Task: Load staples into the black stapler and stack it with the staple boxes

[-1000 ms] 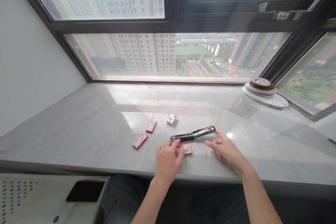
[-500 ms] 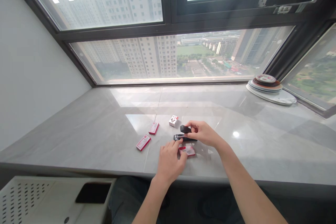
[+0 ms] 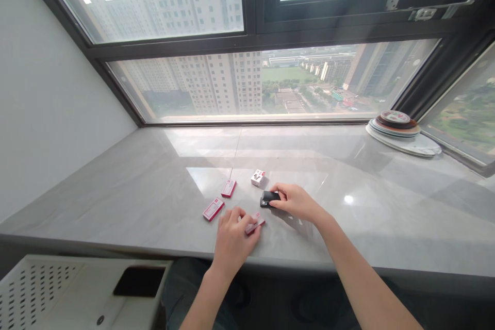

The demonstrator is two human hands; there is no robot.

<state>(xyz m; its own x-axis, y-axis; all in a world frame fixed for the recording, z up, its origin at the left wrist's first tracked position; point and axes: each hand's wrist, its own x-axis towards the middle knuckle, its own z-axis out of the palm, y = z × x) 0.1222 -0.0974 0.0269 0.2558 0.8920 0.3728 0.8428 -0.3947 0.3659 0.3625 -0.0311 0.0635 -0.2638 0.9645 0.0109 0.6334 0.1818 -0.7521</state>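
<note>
My right hand (image 3: 296, 202) lies over a black stapler (image 3: 269, 198) on the grey stone sill (image 3: 116, 191), fingers closed on it; only the stapler's left end shows. My left hand (image 3: 232, 237) grips a small red and white staple box (image 3: 256, 223) at its right side, the box tilted against the sill. Two more red and white staple boxes (image 3: 213, 209) (image 3: 228, 187) lie flat to the left. A small white box (image 3: 257, 177) stands just beyond the stapler.
A stack of plates (image 3: 398, 131) sits at the sill's far right corner by the window frame. A white perforated panel with a dark opening (image 3: 137, 281) is below the sill's front edge on the left. A white wall bounds the left side.
The stapler, lying opened out a second ago, was folded shut under my right hand. My left hand slid leftward and took up the staple box that lay beneath it.
</note>
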